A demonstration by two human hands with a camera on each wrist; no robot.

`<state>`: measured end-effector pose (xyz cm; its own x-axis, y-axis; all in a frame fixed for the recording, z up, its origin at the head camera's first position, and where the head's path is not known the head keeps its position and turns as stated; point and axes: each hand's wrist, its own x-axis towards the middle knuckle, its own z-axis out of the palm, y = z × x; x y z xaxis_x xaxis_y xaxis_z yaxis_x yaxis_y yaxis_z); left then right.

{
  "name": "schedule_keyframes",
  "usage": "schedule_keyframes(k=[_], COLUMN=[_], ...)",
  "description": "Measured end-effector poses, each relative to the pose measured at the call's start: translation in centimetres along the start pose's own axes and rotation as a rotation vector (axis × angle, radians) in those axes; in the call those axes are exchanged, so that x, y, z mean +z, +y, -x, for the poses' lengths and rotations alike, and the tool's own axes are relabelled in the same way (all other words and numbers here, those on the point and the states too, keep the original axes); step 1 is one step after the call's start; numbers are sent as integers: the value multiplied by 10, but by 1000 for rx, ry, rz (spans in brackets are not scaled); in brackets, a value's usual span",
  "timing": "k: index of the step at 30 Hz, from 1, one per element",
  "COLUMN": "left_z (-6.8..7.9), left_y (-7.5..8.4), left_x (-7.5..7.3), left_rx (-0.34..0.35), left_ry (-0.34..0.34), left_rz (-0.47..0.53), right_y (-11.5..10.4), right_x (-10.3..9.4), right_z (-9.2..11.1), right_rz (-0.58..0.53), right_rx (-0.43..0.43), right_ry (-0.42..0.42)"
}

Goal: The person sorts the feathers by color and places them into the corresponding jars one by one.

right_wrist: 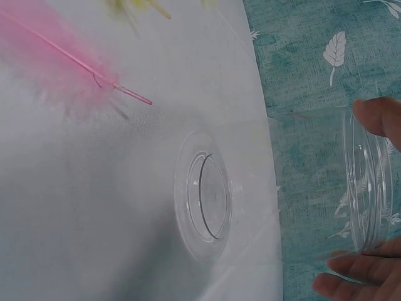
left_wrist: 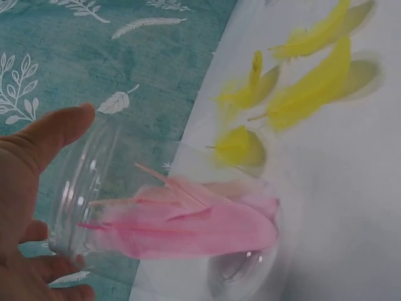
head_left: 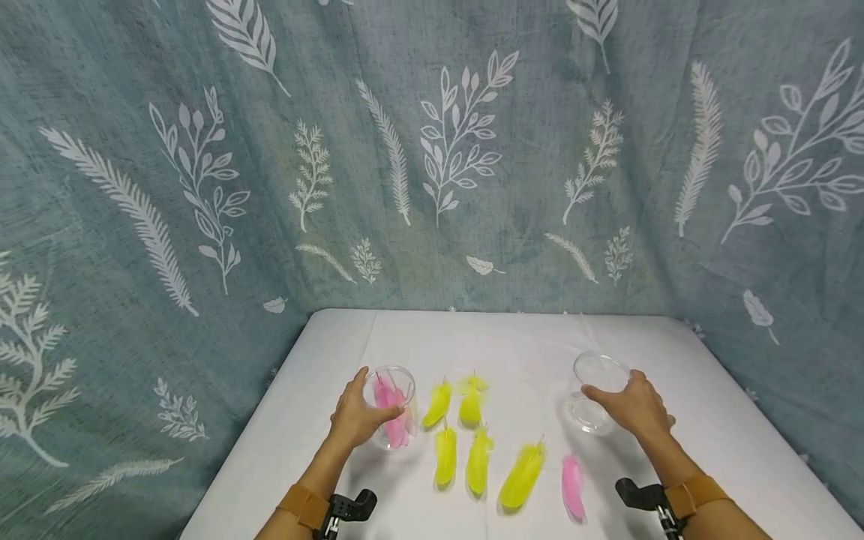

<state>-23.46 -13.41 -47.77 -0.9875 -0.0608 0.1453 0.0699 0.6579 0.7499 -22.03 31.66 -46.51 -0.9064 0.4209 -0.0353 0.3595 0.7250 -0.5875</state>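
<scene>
My left hand [head_left: 356, 411] grips a clear plastic jar [head_left: 409, 384] near its rim, thumb on one side and fingers on the other. Pink feathers [left_wrist: 182, 229] lie inside this jar, their quills toward its mouth. Over on the right, my right hand [head_left: 633, 405] holds a second clear jar [right_wrist: 307, 188] by the rim; no feathers show inside it. Between the two jars several yellow feathers [head_left: 522, 476] lie spread on the white table. One loose pink feather [head_left: 572, 487] lies on the table, nearer the right hand.
The white-covered table [head_left: 526, 345] reaches back to a blue-green curtain [head_left: 405, 247] printed with white leaves, which also hangs along both sides. A strapped-on wrist camera [head_left: 354, 505] sits on the left forearm, another wrist camera [head_left: 640, 495] on the right.
</scene>
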Motion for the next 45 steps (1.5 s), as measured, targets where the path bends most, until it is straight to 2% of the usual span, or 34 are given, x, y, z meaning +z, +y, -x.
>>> schedule_keyframes(k=[3, 6, 11, 16, 22, 28, 34, 45], left_z=[1, 3, 5, 6, 2, -5, -10, -11], left_y=[6, 18, 51, 85, 124, 149, 162, 171], left_x=[-3, -11, -24, -25, -4, 27, 54, 97], left_rx=[20, 57, 152, 218, 286, 298, 282, 199], left_ry=[5, 46, 120, 98, -21, -184, -282, -414], left_rz=[4, 19, 64, 112, 143, 81, 20, -59], right_y=[1, 1, 2, 3, 2, 2, 2, 0], right_x=[2, 2, -1, -4, -7, -4, -2, -4], right_z=[1, 2, 1, 0, 1, 2, 3, 4], right_rz=[-12, -18, -5, -6, -7, -21, -31, -31], right_rx=[6, -5, -38, -37, -31, -21, -16, -3], right_ry=[-3, -2, 2, -2, -8, -11, 0, 8])
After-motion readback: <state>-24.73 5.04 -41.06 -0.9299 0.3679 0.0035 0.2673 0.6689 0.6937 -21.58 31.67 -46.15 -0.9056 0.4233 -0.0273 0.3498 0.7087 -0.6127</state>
